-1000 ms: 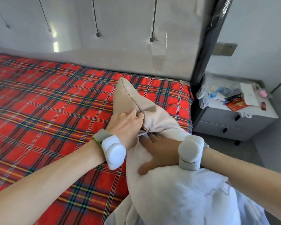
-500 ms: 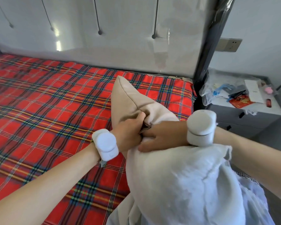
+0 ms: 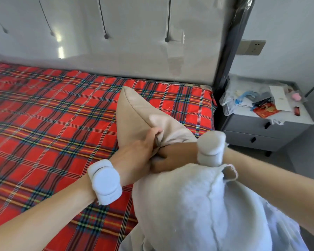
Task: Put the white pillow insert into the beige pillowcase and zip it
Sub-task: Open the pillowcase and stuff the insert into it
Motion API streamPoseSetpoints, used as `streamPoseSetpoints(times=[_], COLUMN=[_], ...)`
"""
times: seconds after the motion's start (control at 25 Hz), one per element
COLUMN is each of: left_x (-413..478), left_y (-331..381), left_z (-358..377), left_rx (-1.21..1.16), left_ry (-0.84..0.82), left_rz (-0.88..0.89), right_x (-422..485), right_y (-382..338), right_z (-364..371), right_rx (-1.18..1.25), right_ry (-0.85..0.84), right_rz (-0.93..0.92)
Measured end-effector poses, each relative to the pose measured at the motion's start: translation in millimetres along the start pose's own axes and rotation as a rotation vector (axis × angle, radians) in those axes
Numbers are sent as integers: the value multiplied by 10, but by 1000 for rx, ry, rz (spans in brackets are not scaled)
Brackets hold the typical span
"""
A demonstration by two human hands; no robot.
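Over bed [image 3: 62,115]: left hand [image 3: 134,156] pinches pillowcase [image 3: 145,116]; right hand [image 3: 172,156] grips insert [image 3: 198,205]. Risk: bunched insert jams the opening.

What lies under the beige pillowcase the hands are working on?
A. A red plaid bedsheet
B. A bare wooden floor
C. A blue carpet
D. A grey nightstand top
A: the beige fabric pillowcase, gripped by the left hand, sits on the red plaid bedsheet; the grey two-drawer nightstand stands apart, to the right.
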State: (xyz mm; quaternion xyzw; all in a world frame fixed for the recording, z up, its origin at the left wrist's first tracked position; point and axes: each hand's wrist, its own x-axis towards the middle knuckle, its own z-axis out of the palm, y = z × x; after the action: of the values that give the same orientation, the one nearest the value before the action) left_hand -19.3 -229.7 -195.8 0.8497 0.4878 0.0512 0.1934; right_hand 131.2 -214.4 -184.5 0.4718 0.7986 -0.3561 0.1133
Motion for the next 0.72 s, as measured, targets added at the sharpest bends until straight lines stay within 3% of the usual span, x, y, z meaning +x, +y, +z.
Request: streamPoseSetpoints(times=[0.08,0.16,0.24,0.32,0.48,0.56,0.72], left_x=[-61,-102,-15,129,361,395,366], left_y=[-133,-241,-251,-163,-108,-160,-228], left_z=[-85,-324,-462,-366,33,108,332], left_rx=[63,152,113,30,215,242,231], left_ry=[-100,-155,-89,-17,-305,-290,-218], left_rz=[37,43,60,139,112,110,103], right_x=[-139,-286,-286,-237,-212,-231,-222], right_y=[-6,96,239,220,167,199,193], right_z=[-200,-340,-261,-33,252,314,383], right_rx=[206,268,89,-34,-93,-145,-128], right_ry=[-73,91,290,339,415,423,273], right_rz=[-75,-92,0,52,151,166,153])
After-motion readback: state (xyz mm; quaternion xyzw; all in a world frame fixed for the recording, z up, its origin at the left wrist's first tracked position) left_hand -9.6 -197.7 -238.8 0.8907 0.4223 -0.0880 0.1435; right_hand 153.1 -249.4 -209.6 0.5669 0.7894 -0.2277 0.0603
